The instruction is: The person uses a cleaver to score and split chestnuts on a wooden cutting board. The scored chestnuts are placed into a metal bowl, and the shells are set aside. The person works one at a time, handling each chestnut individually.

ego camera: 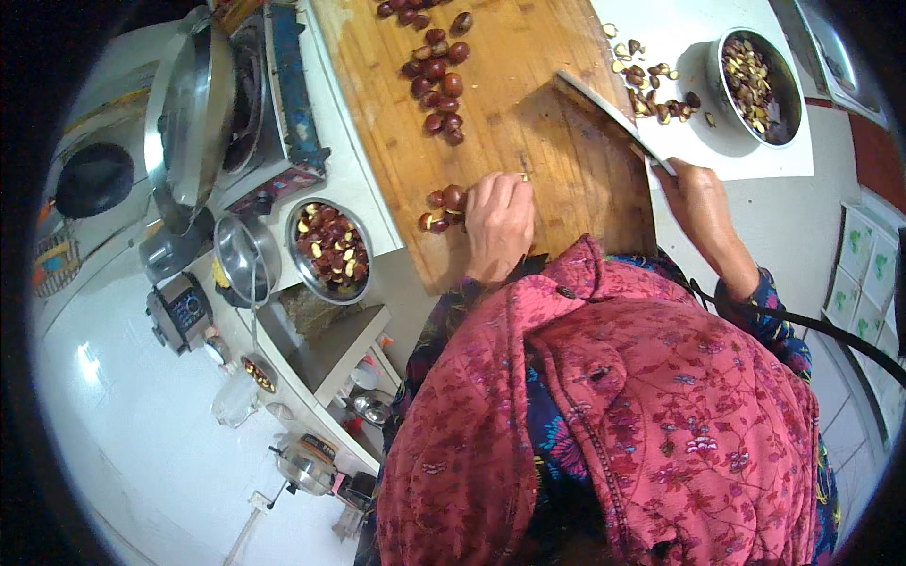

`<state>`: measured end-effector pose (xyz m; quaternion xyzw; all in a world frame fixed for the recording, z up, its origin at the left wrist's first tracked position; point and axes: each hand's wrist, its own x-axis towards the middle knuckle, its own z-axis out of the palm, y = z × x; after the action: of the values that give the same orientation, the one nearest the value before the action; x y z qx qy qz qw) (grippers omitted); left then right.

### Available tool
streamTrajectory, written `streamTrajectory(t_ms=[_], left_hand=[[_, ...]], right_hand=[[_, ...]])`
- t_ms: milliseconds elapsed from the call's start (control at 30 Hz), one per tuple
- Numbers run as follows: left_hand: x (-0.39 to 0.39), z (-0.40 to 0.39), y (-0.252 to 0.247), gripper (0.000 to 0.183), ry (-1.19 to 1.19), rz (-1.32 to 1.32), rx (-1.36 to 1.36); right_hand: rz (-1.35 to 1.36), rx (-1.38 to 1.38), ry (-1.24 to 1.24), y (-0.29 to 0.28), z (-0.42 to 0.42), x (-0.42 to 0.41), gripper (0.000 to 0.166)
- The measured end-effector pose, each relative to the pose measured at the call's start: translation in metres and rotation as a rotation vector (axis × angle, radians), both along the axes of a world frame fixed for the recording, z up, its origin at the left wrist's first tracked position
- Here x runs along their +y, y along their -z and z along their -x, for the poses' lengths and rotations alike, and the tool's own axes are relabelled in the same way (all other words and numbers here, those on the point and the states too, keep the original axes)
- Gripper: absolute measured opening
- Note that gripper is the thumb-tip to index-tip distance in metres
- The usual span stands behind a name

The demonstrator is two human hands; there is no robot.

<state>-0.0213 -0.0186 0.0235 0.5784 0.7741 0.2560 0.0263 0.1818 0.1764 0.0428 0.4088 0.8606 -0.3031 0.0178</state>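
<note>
My left hand [501, 223] rests on the wooden cutting board [509, 42], fingers curled down. A small pale bit shows at its fingertips; what lies under them is hidden. Beside it sit several chestnuts [442, 205], some showing a yellow cut face. My right hand [697, 194] grips the handle of a cleaver [601, 106], whose blade is tilted over the board's right side, edge towards the left hand. Farther up the board lies a cluster of whole brown chestnuts [435, 85]. Cut chestnut pieces [658, 95] are scattered on a white sheet right of the board.
A steel bowl [787, 106] of cut chestnuts stands on the white sheet [771, 159]. Another metal bowl [347, 296] with chestnut pieces is left of the board. Beyond it are an empty-looking steel bowl [244, 244] and a gas stove [276, 141]. A dark cord [828, 322] crosses by my right forearm.
</note>
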Motion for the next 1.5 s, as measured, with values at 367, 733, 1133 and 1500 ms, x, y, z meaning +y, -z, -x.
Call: streamTrajectory(t_ms=[367,733,1133,1500], left_hand=[[0.015,0.071,-0.001,0.021,-0.35,-0.075,-0.073],[0.044,0.041,-0.001,0.02,-0.209,-0.097,-0.159],[0.033,-0.024,0.022,0.024,0.106,-0.116,-0.227],[0.019,-0.025,0.036,0.019,0.065,-0.052,-0.164]], right_hand=[[0.083,0.06,0.022,-0.018,-0.009,-0.017,0.015],[0.166,0.091,0.042,-0.016,-0.018,-0.026,0.012],[0.218,0.083,0.038,-0.017,-0.031,-0.019,0.017],[0.108,-0.06,-0.284,-0.043,-0.033,-0.027,0.015]])
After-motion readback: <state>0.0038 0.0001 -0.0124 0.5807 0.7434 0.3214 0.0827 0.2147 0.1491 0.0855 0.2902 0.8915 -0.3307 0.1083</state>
